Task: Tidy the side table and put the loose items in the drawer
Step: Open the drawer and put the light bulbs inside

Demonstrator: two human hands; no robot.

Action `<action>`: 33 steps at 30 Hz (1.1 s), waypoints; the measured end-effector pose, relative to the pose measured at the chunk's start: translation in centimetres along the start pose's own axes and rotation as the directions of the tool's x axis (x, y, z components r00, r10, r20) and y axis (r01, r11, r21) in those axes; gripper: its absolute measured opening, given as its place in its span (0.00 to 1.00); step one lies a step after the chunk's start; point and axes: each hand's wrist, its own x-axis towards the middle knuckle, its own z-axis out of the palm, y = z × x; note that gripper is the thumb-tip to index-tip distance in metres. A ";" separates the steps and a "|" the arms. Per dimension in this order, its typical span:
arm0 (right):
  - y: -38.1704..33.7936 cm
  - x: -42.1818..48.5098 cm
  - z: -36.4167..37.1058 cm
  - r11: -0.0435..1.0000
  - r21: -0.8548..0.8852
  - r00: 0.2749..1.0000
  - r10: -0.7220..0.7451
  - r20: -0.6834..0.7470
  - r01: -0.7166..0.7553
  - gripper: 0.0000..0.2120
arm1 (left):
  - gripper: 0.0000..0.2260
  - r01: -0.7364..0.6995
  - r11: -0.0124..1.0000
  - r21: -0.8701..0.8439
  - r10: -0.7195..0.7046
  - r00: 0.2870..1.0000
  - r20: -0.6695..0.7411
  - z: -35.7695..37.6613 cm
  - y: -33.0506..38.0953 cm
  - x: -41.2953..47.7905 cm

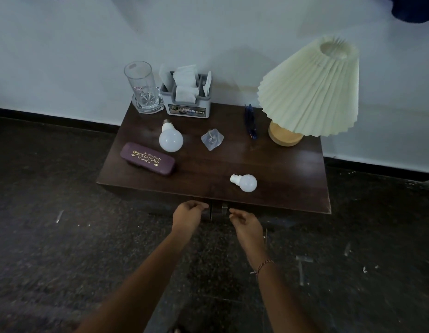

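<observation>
a room in a home, likely a bedroom or sitting room. a low dark brown wooden side table (268, 162) stands against a plain pale wall (64, 56) with black skirting (52, 117), on a dark speckled stone floor (52, 236). it carries a cream pleated-shade lamp (312, 90) on a round wooden base, a clear glass mug (142, 87) and a maroon spectacle case (147, 159).

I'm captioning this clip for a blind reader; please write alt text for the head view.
A left hand and right hand reach toward the drawer front of a dark side table. On top: large bulb, small bulb, purple spectacle case, glass, napkin holder, pleated lamp.
</observation>
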 end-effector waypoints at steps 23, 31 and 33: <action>3.1 1.6 6.1 0.993 -0.011 0.992 0.113 -0.048 -0.114 0.34 | 0.35 0.103 0.991 0.084 -0.109 0.992 0.066 -0.4 -5.9 2.2; 5.9 -2.7 6.5 0.949 -0.151 0.923 0.220 -0.316 -0.278 0.32 | 0.34 0.161 0.904 0.395 -0.155 0.987 -0.046 -1.8 -8.6 -0.6; 6.0 -3.3 6.3 0.957 -0.054 0.896 0.246 -0.370 -0.285 0.30 | 0.31 0.172 0.920 0.353 -0.155 0.985 -0.078 -2.2 -9.0 -1.2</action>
